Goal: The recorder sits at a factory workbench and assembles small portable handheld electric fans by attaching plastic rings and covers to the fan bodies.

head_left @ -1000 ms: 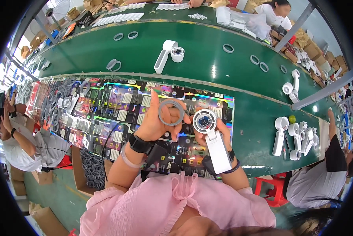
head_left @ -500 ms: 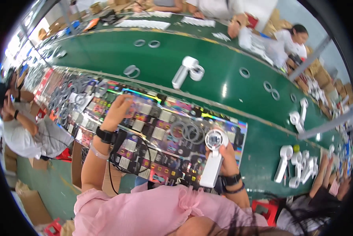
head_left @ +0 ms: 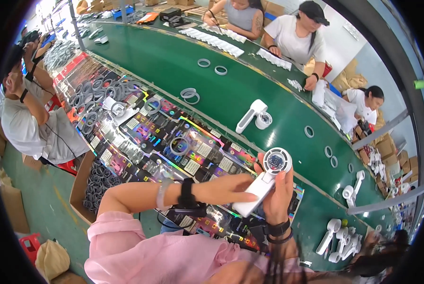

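In the head view, the left hand, which half a second ago was stretched out over the glossy packaging cards at the counter's left edge, has been drawn back to the white handheld fan. The fan's handle is now pinched between both hands; the right hand is curled around it from behind. The fan is held above the counter near its front edge. Grey rings are stacked in a cardboard box below the counter's left edge.

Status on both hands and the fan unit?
Right hand gripping white handheld fan, round head up. Left hand on its handle. Grey rings and glossy cards on the bench below, nothing blocking.
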### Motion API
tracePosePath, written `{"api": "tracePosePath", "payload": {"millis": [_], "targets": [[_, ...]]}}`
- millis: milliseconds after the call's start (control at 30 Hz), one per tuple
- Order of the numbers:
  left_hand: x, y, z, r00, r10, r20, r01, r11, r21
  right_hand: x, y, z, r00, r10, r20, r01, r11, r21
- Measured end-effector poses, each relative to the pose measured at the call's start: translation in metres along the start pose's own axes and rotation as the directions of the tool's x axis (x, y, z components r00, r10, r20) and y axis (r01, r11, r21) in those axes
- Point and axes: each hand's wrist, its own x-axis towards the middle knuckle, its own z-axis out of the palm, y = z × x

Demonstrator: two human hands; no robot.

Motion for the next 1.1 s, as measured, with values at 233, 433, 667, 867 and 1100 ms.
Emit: {"api": "tracePosePath", "payload": {"millis": [233, 433, 667, 867, 1100], "targets": [[0.018, 0.008, -0.032, 0.999, -0.007, -0.045, 0.003, 0.996, -0.093, 0.029, 0.018, -0.012, 0.980, 0.199, 0.009, -0.192, 0.931, 0.312], [0.009, 0.029, -0.184, 0.874, -0.126, -0.469, 0.202, 0.973, 0.115, 0.023, 0.031, -0.082, 0.973, 0.166, -0.162, -0.192, 0.968, -0.159], [0.008, -0.021, -0.420, 0.495, -0.139, -0.858, 0.387, 0.919, 0.075, 0.006, 0.046, -0.146, 0.915, 0.347, -0.207, -0.290, 0.920, 0.262], [0.015, -0.049, -0.461, 0.364, 0.073, -0.929, 0.917, -0.204, 0.343, 0.010, 0.042, -0.152, 0.895, 0.367, -0.251, -0.292, 0.911, 0.293], [0.033, -0.008, -0.386, 0.873, -0.069, -0.482, 0.478, 0.311, 0.821, 0.016, 0.043, -0.144, 0.902, 0.378, -0.209, -0.311, 0.903, 0.296]]}}
